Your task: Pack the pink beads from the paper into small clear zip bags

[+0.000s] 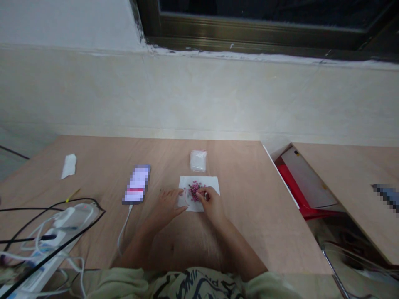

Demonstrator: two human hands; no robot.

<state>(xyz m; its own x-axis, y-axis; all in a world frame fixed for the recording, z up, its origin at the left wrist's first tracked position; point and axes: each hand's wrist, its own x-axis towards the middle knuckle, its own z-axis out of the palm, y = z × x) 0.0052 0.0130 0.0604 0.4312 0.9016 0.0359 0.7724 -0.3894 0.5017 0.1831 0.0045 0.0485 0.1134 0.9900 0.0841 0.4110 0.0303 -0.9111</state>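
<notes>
A white sheet of paper (212, 182) lies on the wooden table (243, 216) with a small heap of pink beads (193, 189) on it. My right hand (212, 203) rests at the heap's right edge, fingers pinched together on the beads. My left hand (166, 204) lies on the table at the paper's left edge, its fingers bent and touching the sheet near a thin pink thread. What the left fingers hold is too small to see. A small clear plastic bag (198, 160) lies just behind the paper.
A phone (136, 184) with a white cable lies left of my hands. A power strip (46, 245) with tangled black and white cables fills the near left corner. A folded white tissue (69, 165) is far left. A second table (352, 187) and a red box (296, 191) stand right.
</notes>
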